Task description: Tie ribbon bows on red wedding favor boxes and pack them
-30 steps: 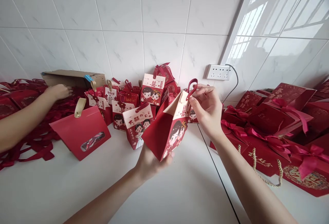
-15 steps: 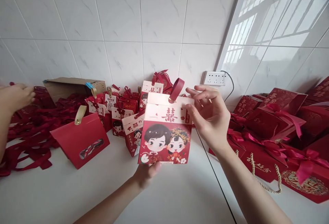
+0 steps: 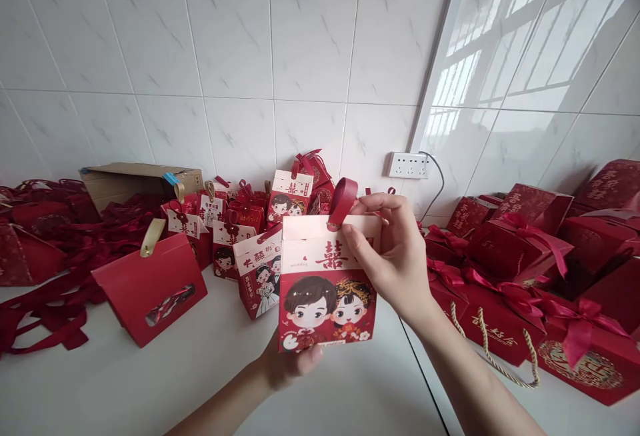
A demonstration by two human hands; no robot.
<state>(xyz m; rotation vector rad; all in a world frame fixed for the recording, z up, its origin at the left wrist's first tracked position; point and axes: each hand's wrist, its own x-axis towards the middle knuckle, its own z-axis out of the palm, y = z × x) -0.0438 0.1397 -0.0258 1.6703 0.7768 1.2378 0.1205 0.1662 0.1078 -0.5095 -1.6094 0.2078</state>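
A red and cream wedding candy box [image 3: 327, 296] with two cartoon faces is held upright above the table, its front facing me. My left hand [image 3: 290, 363] supports it from below, thumb on the lower front edge and the other fingers hidden behind. At the top, my right hand [image 3: 387, 243] pinches the cream upper edge, thumb in front beside the dark red ribbon loop [image 3: 343, 203]. Left of it, a cream and red box with a cartoon couple [image 3: 257, 276] stands on the table, and farther left a plain red box [image 3: 155, 286] with a gold loop and a small window.
Several finished-looking boxes [image 3: 290, 199] stand against the tiled wall. An open cardboard carton [image 3: 143, 183] and tangled red ribbons [image 3: 45, 316] lie at left. Red gift boxes with bows [image 3: 585, 349] and rope handles fill the right side, near a power strip [image 3: 410, 165].
My right hand has moved from the box's right upper edge, fingers apart, to a pinch near the ribbon loop. Another person's hand at far left has left view. The camera view has tilted up slightly.
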